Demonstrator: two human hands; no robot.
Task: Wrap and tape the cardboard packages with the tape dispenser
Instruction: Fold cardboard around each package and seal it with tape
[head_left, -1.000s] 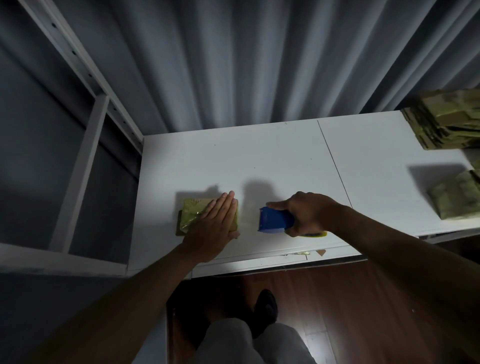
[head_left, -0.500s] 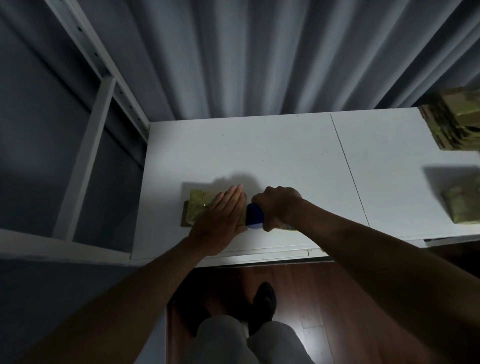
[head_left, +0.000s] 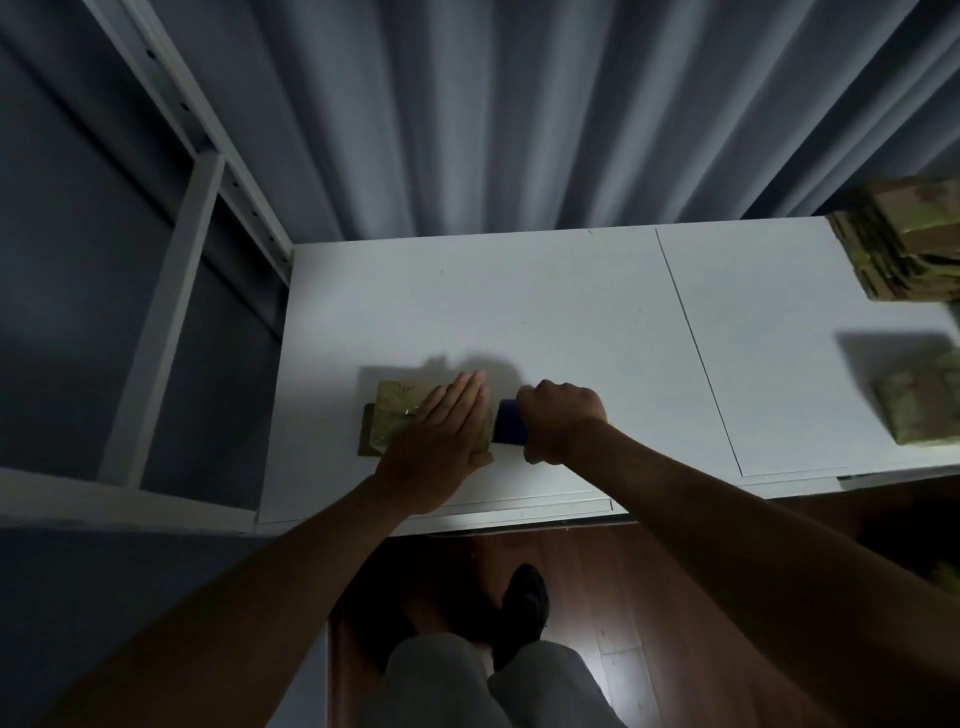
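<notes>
So the cardboard package (head_left: 397, 415) is lying flat on the white counter (head_left: 519, 312), over toward its left end and close to the front edge. There's a shiny strip of clear tape (head_left: 395, 439) running across the top of it. The left hand (head_left: 441, 426) is pressed down flat on the package, fingers straight and held together, covering most of its right half, so that grip is open, just a flat palm pinning it.

The right hand (head_left: 561, 423) is curled into a fist around the blue tape dispenser (head_left: 509, 428), so that grip is closed tight on it. The dispenser's blue end sits right up against the right edge of the package, touching or nearly so; hard to tell in this dim light. Most of the dispenser is hidden under the hand.

Way over on the right end of the counter there's a stack of cardboard packages (head_left: 904, 249) near the back, and 1 more package (head_left: 917, 410) sitting alone in front of it, both well apart from the hands. Grey curtain (head_left: 493, 114) behind the counter, a white shelf frame (head_left: 171, 291) on the left, wooden floor (head_left: 649, 623) below with the person's dark shoe (head_left: 524, 603) showing.
</notes>
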